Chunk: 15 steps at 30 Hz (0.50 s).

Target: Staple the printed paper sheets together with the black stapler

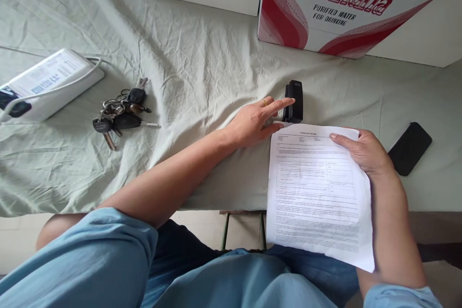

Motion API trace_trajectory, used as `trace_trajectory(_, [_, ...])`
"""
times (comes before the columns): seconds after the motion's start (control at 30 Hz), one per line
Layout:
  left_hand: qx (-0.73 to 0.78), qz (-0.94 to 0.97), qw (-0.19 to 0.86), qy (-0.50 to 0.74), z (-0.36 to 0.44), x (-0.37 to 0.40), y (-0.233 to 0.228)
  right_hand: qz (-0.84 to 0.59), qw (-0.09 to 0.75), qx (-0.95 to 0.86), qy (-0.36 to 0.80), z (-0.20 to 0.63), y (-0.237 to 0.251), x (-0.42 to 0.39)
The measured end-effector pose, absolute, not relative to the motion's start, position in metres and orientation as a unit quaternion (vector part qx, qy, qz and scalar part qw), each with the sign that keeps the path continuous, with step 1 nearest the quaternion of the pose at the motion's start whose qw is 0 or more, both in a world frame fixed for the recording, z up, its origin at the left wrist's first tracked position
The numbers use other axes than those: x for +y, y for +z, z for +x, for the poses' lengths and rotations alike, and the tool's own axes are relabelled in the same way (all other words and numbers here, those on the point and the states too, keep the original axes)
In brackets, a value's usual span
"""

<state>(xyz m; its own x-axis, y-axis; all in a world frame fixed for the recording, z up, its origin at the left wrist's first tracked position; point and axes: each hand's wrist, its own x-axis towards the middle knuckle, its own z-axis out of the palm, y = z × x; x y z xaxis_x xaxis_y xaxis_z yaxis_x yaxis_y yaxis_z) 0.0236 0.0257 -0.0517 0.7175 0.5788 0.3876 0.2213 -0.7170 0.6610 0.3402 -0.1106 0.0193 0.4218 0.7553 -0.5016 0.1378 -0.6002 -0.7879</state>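
A printed sheet of paper (pixel 317 192) is gripped at its upper right edge by my right hand (pixel 371 151), thumb on top and the other fingers hidden underneath. Its lower part hangs past the table edge over my lap. The sheet's top left corner meets the near end of a black stapler (pixel 296 101). My left hand (pixel 254 122) reaches in from the left with fingers stretched out. Its index fingertip lies on the stapler, and its thumb is at the paper's top left corner.
A bunch of keys (pixel 124 113) and a white box with a cable (pixel 61 82) lie on the left of the cloth-covered table (pixel 202 72). A black phone (pixel 410 148) is right of my right hand. A Wahaha water carton (pixel 335 14) stands at the back.
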Motion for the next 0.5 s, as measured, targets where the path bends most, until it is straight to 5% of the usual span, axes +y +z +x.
trace_trajectory(0.27, [0.165, 0.875, 0.274, 0.364, 0.021, 0.031, -0.046, -0.772, 0.305, -0.305, 0.467, 0.34, 0.024, -0.11])
trace_trajectory(0.5, [0.215, 0.921, 0.208, 0.251, 0.025, 0.025, -0.049, -0.772, 0.302, -0.297, 0.473, 0.335, 0.03, -0.111])
